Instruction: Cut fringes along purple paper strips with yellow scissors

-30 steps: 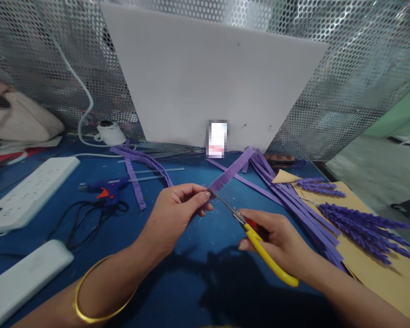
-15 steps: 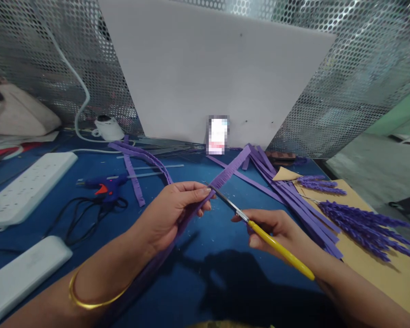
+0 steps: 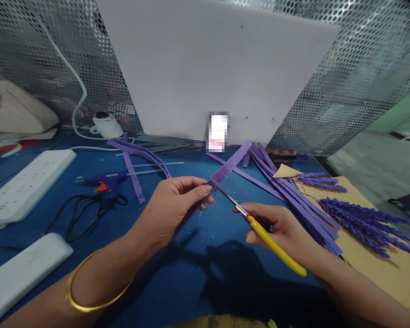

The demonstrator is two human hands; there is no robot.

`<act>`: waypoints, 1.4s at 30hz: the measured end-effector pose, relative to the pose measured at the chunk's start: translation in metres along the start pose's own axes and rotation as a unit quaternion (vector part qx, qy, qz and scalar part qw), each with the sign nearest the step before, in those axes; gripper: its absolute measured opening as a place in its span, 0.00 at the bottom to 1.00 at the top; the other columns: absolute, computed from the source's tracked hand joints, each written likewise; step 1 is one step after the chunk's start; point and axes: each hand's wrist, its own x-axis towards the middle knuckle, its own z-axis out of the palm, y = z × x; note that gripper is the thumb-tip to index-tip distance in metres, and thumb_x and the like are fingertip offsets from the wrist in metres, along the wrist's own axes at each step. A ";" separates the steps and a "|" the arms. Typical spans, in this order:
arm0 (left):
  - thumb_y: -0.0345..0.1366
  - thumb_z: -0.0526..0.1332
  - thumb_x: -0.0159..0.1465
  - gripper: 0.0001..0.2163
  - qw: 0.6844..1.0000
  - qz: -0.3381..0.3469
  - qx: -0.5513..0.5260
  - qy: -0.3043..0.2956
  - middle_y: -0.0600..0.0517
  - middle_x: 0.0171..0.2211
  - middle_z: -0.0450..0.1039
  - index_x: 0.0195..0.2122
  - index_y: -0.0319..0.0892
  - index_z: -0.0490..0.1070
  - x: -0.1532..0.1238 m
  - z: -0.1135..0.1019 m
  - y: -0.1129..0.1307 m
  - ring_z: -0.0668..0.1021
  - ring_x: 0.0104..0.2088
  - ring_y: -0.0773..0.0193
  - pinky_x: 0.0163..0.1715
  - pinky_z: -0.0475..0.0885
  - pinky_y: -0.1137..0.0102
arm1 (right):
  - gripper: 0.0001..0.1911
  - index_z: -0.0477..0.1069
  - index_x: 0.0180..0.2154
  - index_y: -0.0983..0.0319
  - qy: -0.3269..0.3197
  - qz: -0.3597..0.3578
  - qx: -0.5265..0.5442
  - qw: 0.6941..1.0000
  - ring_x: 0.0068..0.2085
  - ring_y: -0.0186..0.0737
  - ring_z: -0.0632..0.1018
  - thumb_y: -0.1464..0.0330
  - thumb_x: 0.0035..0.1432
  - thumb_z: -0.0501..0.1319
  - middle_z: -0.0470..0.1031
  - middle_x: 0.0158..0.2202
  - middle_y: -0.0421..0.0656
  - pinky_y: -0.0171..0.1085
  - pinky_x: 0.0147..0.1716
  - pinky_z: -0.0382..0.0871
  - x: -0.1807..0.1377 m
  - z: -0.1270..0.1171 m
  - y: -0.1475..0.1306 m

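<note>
My left hand pinches a long purple paper strip between thumb and fingers. Fine cuts run along one edge of the strip, and its far end reaches up and to the right. In my right hand is a pair of scissors with yellow handles. Their blades meet the strip right beside my left thumb tip; whether the blades are parted cannot be made out. More of the fringed strip lies on the blue table behind my left hand, partly hidden by it.
Purple strips lie in a bundle at right, beside purple lavender-like stems on brown paper. At left are a blue glue gun, a white power strip and a white cup. A phone leans against a white board.
The scissors and my right hand have shifted slightly up and left along the strip. My left hand keeps its pinch. The whole view has moved a little.
</note>
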 end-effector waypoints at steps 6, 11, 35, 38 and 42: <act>0.36 0.73 0.54 0.04 1.000 0.002 -0.003 0.021 0.54 0.23 0.79 0.29 0.42 0.82 -0.001 0.003 0.003 0.73 0.23 0.73 0.25 0.67 0.80 | 0.23 0.77 0.48 0.60 0.053 -0.027 -0.063 0.996 0.29 0.36 0.65 0.55 0.54 0.71 0.66 0.29 0.38 0.32 0.26 0.62 -0.001 0.002 0.003; 0.37 0.72 0.55 0.05 0.999 0.005 0.010 0.036 0.54 0.24 0.79 0.29 0.42 0.81 -0.002 0.003 0.004 0.73 0.23 0.73 0.25 0.67 0.80 | 0.24 0.77 0.50 0.60 0.058 -0.044 -0.093 0.993 0.30 0.38 0.68 0.54 0.54 0.70 0.70 0.32 0.41 0.34 0.28 0.65 -0.002 0.002 0.002; 0.37 0.72 0.55 0.05 1.000 0.009 0.005 0.015 0.55 0.23 0.79 0.28 0.42 0.81 0.001 0.001 0.001 0.73 0.23 0.73 0.24 0.66 0.81 | 0.14 0.75 0.40 0.62 0.020 -0.038 -0.076 0.996 0.28 0.34 0.63 0.58 0.59 0.68 0.65 0.28 0.38 0.32 0.26 0.60 -0.002 0.000 0.001; 0.37 0.72 0.55 0.05 1.000 0.011 0.010 0.014 0.55 0.22 0.78 0.27 0.42 0.81 0.000 0.002 0.001 0.73 0.23 0.73 0.25 0.67 0.80 | 0.17 0.76 0.46 0.61 0.034 -0.054 -0.097 0.993 0.28 0.34 0.65 0.58 0.58 0.68 0.67 0.29 0.38 0.31 0.26 0.61 -0.002 0.001 0.002; 0.36 0.72 0.55 0.04 1.000 0.005 0.018 0.010 0.55 0.22 0.78 0.27 0.42 0.81 0.000 0.002 0.000 0.73 0.23 0.73 0.25 0.67 0.80 | 0.21 0.76 0.50 0.61 0.050 -0.073 -0.119 0.989 0.28 0.34 0.65 0.58 0.58 0.69 0.68 0.30 0.38 0.31 0.25 0.60 -0.002 0.001 0.002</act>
